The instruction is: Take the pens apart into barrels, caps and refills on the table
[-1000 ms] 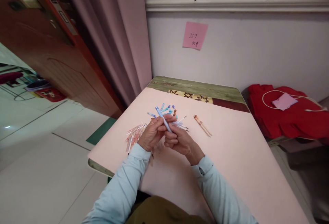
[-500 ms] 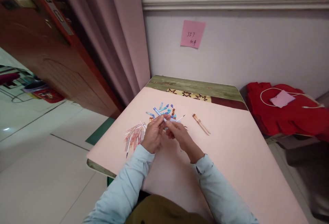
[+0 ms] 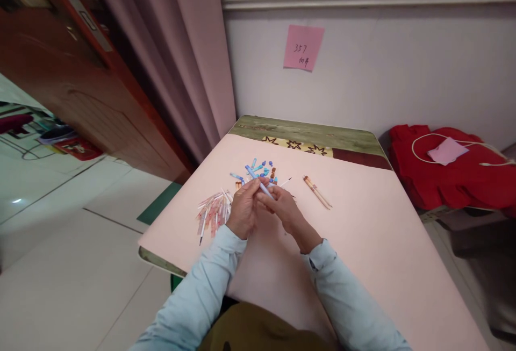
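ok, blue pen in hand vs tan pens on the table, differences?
The blue pen is in the left hand and right hand; the tan pens lie on the table. There's one blue pen but two tan pens, side by side. Both are slim and slant from upper left to lower right in view.

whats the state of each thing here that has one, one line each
left hand, gripping blue pen
right hand, gripping blue pen
blue pen, held slanted
beige pens, lying side by side
pink pieces, loosely heaped
door, open
curtain, hanging in folds
red cloth, rumpled
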`<move>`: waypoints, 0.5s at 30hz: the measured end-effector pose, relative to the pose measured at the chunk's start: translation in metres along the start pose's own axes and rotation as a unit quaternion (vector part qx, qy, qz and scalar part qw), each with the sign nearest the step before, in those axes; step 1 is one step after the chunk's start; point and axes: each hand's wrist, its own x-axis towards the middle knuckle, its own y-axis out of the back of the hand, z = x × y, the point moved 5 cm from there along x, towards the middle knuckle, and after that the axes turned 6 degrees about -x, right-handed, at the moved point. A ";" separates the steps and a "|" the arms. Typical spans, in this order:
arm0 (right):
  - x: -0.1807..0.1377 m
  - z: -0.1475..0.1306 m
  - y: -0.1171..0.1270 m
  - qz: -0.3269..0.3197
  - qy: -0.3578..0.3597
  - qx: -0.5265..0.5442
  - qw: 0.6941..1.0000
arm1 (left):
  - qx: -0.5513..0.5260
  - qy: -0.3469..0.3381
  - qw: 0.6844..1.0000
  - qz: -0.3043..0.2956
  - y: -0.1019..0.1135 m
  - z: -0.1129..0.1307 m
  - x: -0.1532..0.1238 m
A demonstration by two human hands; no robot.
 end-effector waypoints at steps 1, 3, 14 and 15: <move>0.000 0.002 -0.002 -0.018 -0.027 0.016 0.999 | 0.007 0.008 1.000 -0.008 -0.001 0.000 -0.001; 0.000 0.006 -0.004 -0.045 -0.086 0.057 0.994 | 0.016 0.029 0.999 -0.034 -0.005 -0.001 -0.003; 0.004 0.006 0.018 0.102 0.032 -0.023 0.994 | -0.054 -0.001 0.997 0.053 0.005 -0.005 0.009; 0.005 0.008 0.018 0.102 0.026 -0.032 0.994 | -0.048 0.000 0.997 0.059 0.006 -0.003 0.010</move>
